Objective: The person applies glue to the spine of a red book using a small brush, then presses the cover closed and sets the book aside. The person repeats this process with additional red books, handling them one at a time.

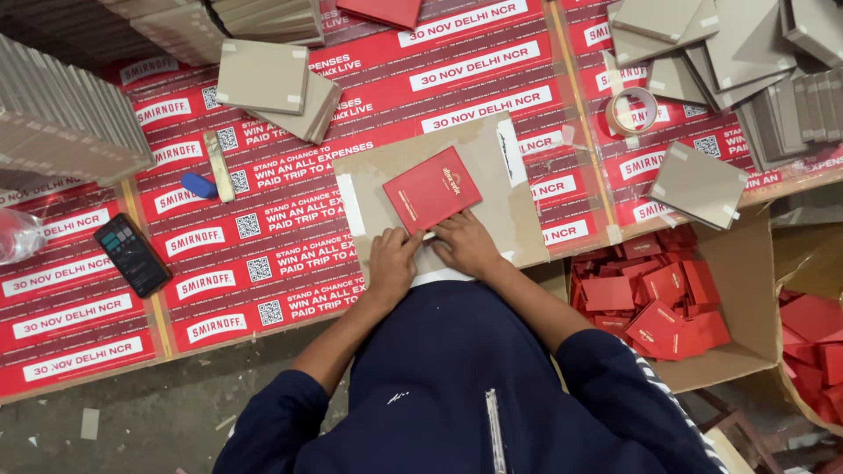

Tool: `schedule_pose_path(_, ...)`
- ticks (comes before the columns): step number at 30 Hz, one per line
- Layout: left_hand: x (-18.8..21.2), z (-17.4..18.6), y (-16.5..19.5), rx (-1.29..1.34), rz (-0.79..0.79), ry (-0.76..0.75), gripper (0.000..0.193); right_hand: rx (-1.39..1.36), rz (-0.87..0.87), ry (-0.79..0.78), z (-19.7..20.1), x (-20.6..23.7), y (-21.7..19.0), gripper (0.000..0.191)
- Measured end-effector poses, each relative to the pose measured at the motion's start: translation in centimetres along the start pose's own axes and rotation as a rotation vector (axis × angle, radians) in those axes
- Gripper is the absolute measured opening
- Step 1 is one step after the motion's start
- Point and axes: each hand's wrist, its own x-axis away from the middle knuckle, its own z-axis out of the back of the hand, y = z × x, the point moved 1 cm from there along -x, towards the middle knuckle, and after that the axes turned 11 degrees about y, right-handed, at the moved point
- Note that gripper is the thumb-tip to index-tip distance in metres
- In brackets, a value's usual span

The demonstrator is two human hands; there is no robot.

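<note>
While beside both hands (pixel 430 250), cardboard box (pixel 746 290) full of red covers (pixel 654 303).

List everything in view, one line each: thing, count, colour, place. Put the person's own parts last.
red cover: one, red, on the work board, at both hands' fingertips
work board: one, brown, table middle
table: one, covered in red printed sheets
grey boards: several stacks, grey, along the table's far edge and left and right sides
tape roll: one, tan, right of the work board
phone: one, black, table left
blue piece: one, blue, left of centre
bottle: one, clear, far left edge
carton: one, brown, lower right, full of red covers
left hand: pressing the cover's near edge
right hand: pressing the cover's near edge
</note>
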Motion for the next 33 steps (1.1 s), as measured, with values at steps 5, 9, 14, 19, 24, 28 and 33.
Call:
schedule_pose_path(5, -5.6, 1.0, -2.3, -0.043, -0.185, 0.019, 0.036, -0.32, 0.144, 0.052, 3.3, 0.8, 2.6, 0.036)
schedule_pose_path(9, -11.9, -1.9, -3.5, -0.029, -0.328, 0.02, 0.031, -0.319, 0.175, -0.138, 4.7, 1.0, 4.6, 0.032)
schedule_pose_path(14, -15.6, -5.4, -4.3, -0.013, -0.447, -0.063, 0.027, -0.316, 0.215, -0.13, 5.1, 0.7, 4.6, 0.031)
schedule_pose_path(19, -14.5, -5.8, -5.3, 0.074, -0.472, -0.091, 0.028, -0.314, 0.165, -0.108, 5.3, 0.6, 4.0, 0.024)
schedule_pose_path(24, -9.0, -2.5, -6.1, 0.094, -0.467, -0.145, 0.023, -0.313, 0.131, -0.118, 5.7, 0.3, 3.5, 0.022)
schedule_pose_path(28, -4.3, 1.5, -6.3, 0.076, -0.434, -0.209, 0.03, -0.362, 0.154, -0.087, 5.7, 0.6, 3.7, 0.025)
schedule_pose_path(33, -2.1, 3.2, -5.8, 0.124, -0.134, -0.308, 0.031, -0.532, -0.164, 0.067, 3.4, 1.7, 6.7, 0.025)
